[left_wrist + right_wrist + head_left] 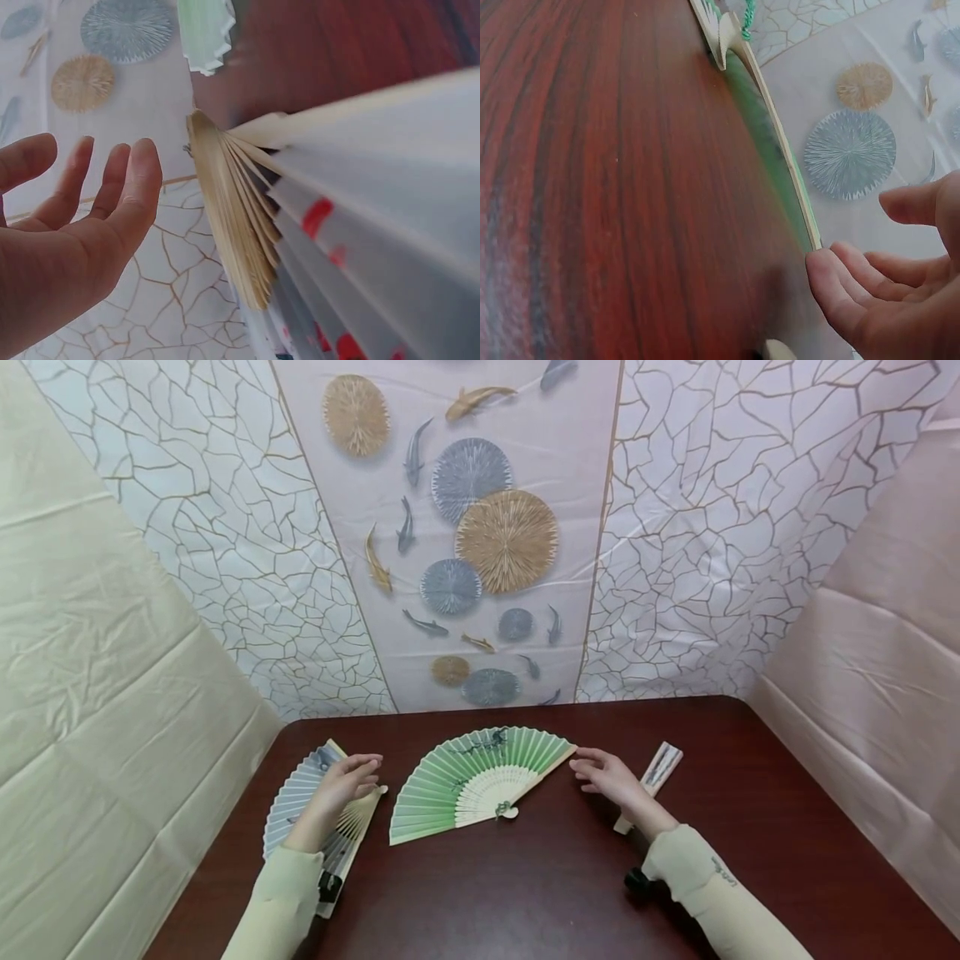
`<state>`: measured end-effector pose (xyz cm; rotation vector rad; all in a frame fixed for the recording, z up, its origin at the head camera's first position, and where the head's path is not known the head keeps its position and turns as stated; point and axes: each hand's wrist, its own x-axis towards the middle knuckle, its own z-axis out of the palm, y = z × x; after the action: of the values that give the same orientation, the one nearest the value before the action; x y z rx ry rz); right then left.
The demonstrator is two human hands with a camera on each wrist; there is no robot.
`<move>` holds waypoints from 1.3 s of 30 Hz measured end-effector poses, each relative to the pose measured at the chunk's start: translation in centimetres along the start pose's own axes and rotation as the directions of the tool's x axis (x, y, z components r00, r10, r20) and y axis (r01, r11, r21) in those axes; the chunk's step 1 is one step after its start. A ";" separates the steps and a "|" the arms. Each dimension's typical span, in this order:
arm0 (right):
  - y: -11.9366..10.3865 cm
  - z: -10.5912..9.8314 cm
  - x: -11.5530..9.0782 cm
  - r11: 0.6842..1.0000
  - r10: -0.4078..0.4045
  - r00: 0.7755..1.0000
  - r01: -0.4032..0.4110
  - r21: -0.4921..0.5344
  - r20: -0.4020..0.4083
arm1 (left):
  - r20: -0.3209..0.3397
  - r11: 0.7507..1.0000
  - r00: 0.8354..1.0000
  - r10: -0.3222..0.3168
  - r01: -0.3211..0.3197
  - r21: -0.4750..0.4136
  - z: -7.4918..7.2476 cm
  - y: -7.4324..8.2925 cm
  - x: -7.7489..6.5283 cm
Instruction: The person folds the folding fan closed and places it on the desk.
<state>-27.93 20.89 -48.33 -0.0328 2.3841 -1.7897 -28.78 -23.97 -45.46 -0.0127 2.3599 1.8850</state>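
An opened green folding fan [480,777] lies spread in the middle of the table, its pivot toward the front. My right hand [609,777] is at its right end, fingers loosely bent; in the right wrist view the fingertips [821,266] come right at the tip of the fan's outer rib. Over at the left, a grey-blue folding fan [288,806] is spread open, red marks on its pleats [319,217] in the left wrist view. Above it hovers my left hand [341,789], fingers relaxed and apart, nothing in them; hand and forearm cover part of that fan.
A folded fan [663,766] with a dark pattern lies at the right, partly behind my right forearm. The dark red wooden table [495,893] ends at a patterned cloth [495,610] behind, with pale cloth walls on both sides.
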 end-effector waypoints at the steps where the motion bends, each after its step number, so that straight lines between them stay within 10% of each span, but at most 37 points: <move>1: 0.0 0.1 0.1 1.000 0.011 1.000 -0.011 0.005 0.002 | 0.005 1.000 1.000 -0.008 0.008 0.000 -0.1 -0.1 0.0; 18: 0.1 1.9 0.7 0.999 0.042 0.998 -0.041 -0.013 0.051 | 0.082 0.997 0.995 -0.056 0.060 -0.043 0.4 -1.4 0.8; 39: 0.4 3.4 2.5 0.962 0.144 0.988 -0.127 0.242 -0.056 | 0.120 0.997 0.990 -0.070 0.068 0.018 2.2 -1.7 1.8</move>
<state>-29.84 17.46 -49.97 0.2230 2.1409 -2.0261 -30.27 -22.11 -47.74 0.0197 2.2625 1.7858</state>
